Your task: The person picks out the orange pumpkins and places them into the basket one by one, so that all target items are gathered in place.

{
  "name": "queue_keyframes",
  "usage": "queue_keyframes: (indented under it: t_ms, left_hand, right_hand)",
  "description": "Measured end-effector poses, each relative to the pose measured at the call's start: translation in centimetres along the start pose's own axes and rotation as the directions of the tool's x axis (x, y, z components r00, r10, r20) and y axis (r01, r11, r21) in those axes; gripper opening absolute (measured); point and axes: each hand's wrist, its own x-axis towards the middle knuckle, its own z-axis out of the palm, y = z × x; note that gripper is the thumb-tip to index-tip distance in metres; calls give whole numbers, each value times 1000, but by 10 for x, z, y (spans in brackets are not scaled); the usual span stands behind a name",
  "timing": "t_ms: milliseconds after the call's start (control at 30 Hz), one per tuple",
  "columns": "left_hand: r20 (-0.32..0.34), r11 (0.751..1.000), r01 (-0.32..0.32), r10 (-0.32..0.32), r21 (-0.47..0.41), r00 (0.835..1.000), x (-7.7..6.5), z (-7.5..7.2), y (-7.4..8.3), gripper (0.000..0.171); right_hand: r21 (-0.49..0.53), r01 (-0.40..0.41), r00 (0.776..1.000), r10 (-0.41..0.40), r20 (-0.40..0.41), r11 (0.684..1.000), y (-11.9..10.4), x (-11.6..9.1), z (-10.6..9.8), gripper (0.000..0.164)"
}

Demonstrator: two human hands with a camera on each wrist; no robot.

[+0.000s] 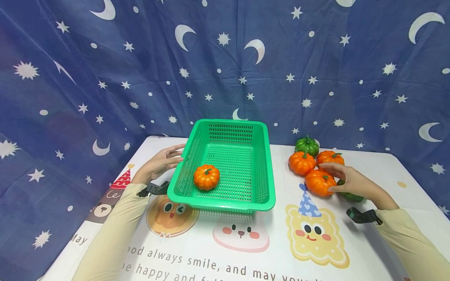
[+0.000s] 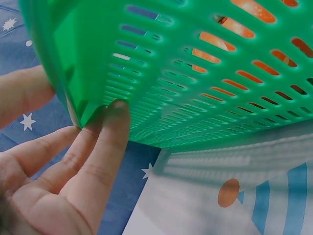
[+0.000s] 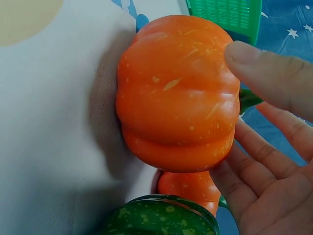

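My left hand [image 1: 159, 164] is at the left side of a green plastic basket [image 1: 221, 203]. Its nearly straight fingers [image 2: 105, 152] touch the slotted wall just under the rim, on the outside. One small orange pumpkin [image 1: 206, 177] sits in the basket's front left corner. Over on the right, my right hand [image 1: 351, 181] holds another orange pumpkin [image 1: 319, 182], thumb on one side and fingers on the other. In the right wrist view this pumpkin [image 3: 178, 95] shows its ribbed, speckled skin, and its green stem points toward the hand.
Beside the held pumpkin stand two more orange pumpkins [image 1: 302, 163] and a green one [image 1: 307, 146] at the back. A dark green speckled pumpkin [image 3: 161, 218] is partly hidden under the right hand. A starry blue curtain [image 1: 225, 78] hangs behind the printed tablecloth [image 1: 277, 238].
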Motion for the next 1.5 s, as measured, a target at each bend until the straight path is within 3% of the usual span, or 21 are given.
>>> queue_keyframes:
  t_ms: [467, 1033, 1367, 1500]
  left_hand:
    - [8, 999, -2, 2, 42, 1000, -1, 0, 0, 68]
    - [3, 999, 3, -3, 39, 1000, 0, 0, -1, 66]
    - [11, 999, 1, -2, 38, 1000, 0, -1, -2, 67]
    - [0, 999, 10, -10, 53, 1000, 0, 0, -1, 66]
  right_hand:
    - [41, 30, 999, -31, 34, 999, 0, -1, 2, 67]
    - [96, -43, 997, 36, 68, 994, 4, -1, 6, 69]
    - [-65, -128, 988, 133, 83, 990, 5, -2, 8, 76]
    - [-51, -115, 989, 119, 89, 992, 5, -2, 8, 76]
